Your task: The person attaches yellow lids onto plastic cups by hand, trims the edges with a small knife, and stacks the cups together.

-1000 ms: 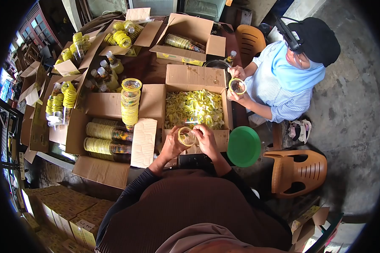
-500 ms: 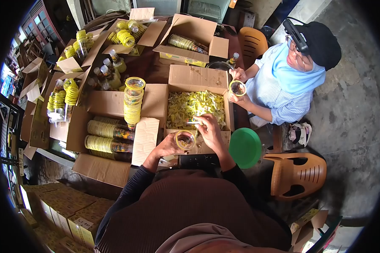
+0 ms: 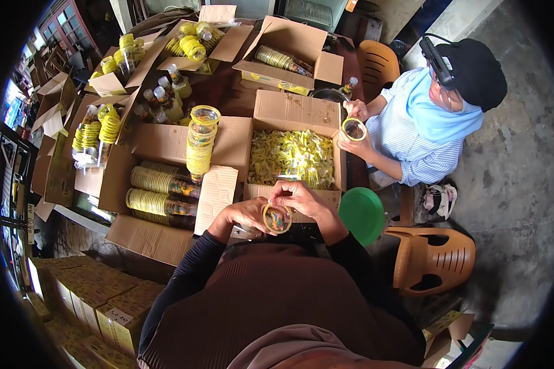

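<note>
A clear cup with a yellow rim (image 3: 277, 219) is in my left hand (image 3: 247, 214), whose fingers wrap round its side. Coloured print shows inside the rim. My right hand (image 3: 298, 198) is closed at the rim's upper edge, its fingertips pinched; what they hold is too small to make out. Just beyond my hands, a cardboard box (image 3: 298, 109) holds many small yellow wrapped packets (image 3: 292, 154). To the left, a tall stack of yellow-rimmed cups (image 3: 200, 144) stands by an open box (image 3: 160, 142) with more stacks lying in it.
A co-worker (image 3: 421, 123) at the right holds a similar cup (image 3: 354, 129). A green basin (image 3: 362, 215) and an orange chair (image 3: 434, 259) are at the right. Bottles (image 3: 166, 101) and more boxes (image 3: 283, 55) of stacked cups stand at the back and left.
My right hand has come back from over the packets to the cup's rim. A small item seen in its fingers earlier no longer shows. The whole view has shifted slightly.
</note>
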The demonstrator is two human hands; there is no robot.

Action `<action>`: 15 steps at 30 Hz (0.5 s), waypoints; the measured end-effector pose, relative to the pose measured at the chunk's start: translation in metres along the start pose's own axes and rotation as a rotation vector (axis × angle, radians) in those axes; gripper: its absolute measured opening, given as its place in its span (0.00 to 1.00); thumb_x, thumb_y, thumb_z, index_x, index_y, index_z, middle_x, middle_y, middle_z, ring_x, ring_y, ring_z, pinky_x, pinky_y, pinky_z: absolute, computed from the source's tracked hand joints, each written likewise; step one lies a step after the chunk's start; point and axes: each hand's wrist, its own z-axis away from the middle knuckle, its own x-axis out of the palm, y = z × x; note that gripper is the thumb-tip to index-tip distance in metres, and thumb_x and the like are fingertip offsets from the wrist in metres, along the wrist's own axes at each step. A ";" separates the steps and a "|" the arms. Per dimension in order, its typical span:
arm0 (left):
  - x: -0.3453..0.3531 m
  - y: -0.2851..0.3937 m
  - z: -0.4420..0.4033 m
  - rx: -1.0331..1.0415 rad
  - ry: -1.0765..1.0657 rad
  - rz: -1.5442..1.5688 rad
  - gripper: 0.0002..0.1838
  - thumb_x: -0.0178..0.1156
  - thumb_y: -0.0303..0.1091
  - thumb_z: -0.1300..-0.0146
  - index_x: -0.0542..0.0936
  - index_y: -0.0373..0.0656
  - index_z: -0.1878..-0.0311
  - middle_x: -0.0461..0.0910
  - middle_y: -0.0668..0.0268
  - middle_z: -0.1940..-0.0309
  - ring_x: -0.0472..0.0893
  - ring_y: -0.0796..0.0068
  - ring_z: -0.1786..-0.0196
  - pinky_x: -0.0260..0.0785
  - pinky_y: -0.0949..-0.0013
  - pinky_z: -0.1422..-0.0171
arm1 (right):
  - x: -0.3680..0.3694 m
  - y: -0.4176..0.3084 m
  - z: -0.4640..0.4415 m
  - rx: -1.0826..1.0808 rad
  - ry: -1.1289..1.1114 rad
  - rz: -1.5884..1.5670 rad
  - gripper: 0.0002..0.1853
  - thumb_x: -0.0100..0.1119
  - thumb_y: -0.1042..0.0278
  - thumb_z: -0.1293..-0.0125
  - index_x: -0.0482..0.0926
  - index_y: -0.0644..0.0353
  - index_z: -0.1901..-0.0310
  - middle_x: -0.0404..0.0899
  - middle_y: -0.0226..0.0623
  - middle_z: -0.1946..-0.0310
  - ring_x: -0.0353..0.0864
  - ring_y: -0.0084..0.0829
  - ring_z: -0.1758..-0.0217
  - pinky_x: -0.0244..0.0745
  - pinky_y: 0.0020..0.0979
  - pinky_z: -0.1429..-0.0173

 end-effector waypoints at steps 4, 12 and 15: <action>-0.005 -0.011 -0.002 0.058 0.024 0.072 0.35 0.81 0.38 0.61 0.80 0.36 0.47 0.82 0.62 0.52 0.79 0.75 0.49 0.70 0.67 0.39 | 0.001 0.012 0.000 0.021 0.098 -0.120 0.04 0.63 0.74 0.33 0.80 0.64 0.60 0.80 0.30 0.63 0.80 0.22 0.55 0.75 0.25 0.44; -0.001 -0.013 0.008 0.104 0.312 0.284 0.35 0.78 0.27 0.54 0.73 0.41 0.41 0.77 0.66 0.46 0.78 0.72 0.45 0.69 0.65 0.36 | -0.013 0.018 -0.002 -0.102 0.636 -0.036 0.07 0.69 0.76 0.39 0.80 0.63 0.62 0.82 0.29 0.67 0.77 0.16 0.68 0.72 0.19 0.63; -0.002 -0.008 0.012 0.116 0.500 0.432 0.36 0.76 0.26 0.50 0.70 0.42 0.38 0.77 0.67 0.47 0.78 0.70 0.44 0.68 0.65 0.35 | -0.024 0.031 -0.007 -0.302 0.815 0.067 0.12 0.71 0.79 0.41 0.72 0.61 0.66 0.74 0.24 0.75 0.70 0.13 0.73 0.68 0.18 0.69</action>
